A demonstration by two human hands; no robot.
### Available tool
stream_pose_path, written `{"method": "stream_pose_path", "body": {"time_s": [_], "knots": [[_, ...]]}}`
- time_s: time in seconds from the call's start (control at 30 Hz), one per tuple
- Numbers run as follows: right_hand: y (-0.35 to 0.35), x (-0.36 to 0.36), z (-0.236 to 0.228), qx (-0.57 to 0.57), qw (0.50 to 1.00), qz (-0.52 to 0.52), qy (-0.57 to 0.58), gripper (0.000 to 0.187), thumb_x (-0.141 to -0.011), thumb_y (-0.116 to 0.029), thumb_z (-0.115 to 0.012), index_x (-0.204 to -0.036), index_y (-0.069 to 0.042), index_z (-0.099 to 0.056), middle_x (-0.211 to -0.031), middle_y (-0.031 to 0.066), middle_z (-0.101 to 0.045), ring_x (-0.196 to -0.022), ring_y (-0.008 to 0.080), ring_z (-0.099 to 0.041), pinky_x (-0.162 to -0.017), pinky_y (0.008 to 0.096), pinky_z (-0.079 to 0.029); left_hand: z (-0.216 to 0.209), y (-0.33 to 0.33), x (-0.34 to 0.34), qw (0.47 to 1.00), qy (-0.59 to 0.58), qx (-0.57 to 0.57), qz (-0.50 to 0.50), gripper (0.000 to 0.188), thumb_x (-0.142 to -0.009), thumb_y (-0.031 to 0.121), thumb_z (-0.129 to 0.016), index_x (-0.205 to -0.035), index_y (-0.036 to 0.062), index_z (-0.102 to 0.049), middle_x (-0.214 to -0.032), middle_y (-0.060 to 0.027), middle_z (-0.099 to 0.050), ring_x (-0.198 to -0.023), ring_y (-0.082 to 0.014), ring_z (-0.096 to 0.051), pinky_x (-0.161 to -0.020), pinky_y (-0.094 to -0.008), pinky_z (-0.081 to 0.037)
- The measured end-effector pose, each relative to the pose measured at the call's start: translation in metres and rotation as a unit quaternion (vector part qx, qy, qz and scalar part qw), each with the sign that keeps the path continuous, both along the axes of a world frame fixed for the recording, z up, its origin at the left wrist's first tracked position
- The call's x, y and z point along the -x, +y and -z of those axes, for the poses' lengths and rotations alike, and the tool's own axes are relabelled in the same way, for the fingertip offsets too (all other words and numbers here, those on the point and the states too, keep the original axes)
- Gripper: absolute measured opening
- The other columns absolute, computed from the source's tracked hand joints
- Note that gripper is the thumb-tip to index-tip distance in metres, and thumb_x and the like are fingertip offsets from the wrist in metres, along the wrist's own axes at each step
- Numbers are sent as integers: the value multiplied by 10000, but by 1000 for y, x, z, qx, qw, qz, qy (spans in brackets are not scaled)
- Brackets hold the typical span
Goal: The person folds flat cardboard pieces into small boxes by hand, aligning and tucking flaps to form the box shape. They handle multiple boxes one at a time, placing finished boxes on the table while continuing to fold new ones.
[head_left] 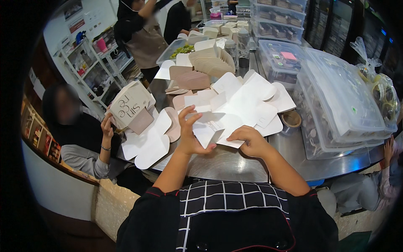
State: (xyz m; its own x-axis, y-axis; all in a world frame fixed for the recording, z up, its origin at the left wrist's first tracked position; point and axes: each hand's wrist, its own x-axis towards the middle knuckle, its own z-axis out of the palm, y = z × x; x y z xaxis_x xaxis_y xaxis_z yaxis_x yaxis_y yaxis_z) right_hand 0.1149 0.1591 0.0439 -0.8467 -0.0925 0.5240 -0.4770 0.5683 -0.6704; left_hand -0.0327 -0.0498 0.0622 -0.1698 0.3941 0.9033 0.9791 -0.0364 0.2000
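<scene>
A white cardboard box blank (206, 128) is partly folded up at the table's near edge, one panel raised at an angle. My left hand (187, 136) grips that panel from the left, thumb low and fingers curved above it. On the blank's near right edge, my right hand (255, 145) pinches the card between bent fingers and thumb. Just beyond my hands lie several flat white blanks with rounded flaps (239, 101), overlapping one another. Behind them stand a row of cream folded cards (215, 63) and a pinkish-beige stack (191, 79).
A co-worker at the left holds a cream box (134, 110) above more blanks (157, 145). A tape roll (291, 120) sits beside clear lidded plastic bins (336, 96) on the right. Further off are a tub of green pieces (182, 50), two bottles (243, 46) and stacked bins (277, 21).
</scene>
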Motion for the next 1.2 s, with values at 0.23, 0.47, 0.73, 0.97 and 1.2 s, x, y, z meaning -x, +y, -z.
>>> {"method": "stream_pose_path", "body": {"time_s": [0.23, 0.47, 0.73, 0.97, 1.2], "knots": [[-1, 0, -5, 336, 917, -116, -181, 599, -736, 87, -425, -1301, -70, -549, -1287, 116, -545, -956, 190, -602, -825, 317, -505, 3, -6, -2, 996, -4, -78, -41, 910, -600, 610, -748, -1274, 82, -438, -1326, -243, -335, -1205, -387, -390, -972, -516, -367], [-8, 47, -45, 116, 990, 78, 12, 394, -884, -77, -615, -1272, -71, -545, -1222, 94, -535, -870, 146, -602, -698, 242, -507, -15, 6, -29, 991, 80, -19, 103, 813, -544, 516, -834, -1192, 132, -528, -1314, -177, -410, -1126, -391, -456, -935, -521, -404], [-29, 6, -57, -2, 973, 200, -118, 264, -885, -225, -608, -1056, -25, -620, -780, 142, -617, -649, 278, -610, -597, 370, -480, -20, -9, -11, 925, -230, 253, -165, 729, -646, 403, -786, -1227, 62, -505, -1397, -231, -342, -1297, -434, -324, -1037, -510, -332], [-34, -34, -13, 249, 823, 194, -473, 536, -907, -515, -566, -851, 14, -629, -635, 126, -622, -564, 227, -618, -591, 326, -526, 4, -8, -22, 933, -86, 300, -182, 346, -760, 357, -714, -885, 59, -591, -1206, -158, -511, -1277, -385, -370, -1073, -624, -148], [-50, -3, 22, 558, 719, 57, -411, 477, -942, -326, -580, -1250, 16, -455, -1070, 139, -619, -850, 215, -663, -728, 343, -574, 5, -6, -25, 929, -45, 361, -65, 189, -860, 254, -601, -821, 72, -567, -867, -77, -573, -936, -280, -514, -1013, -471, -278]]}}
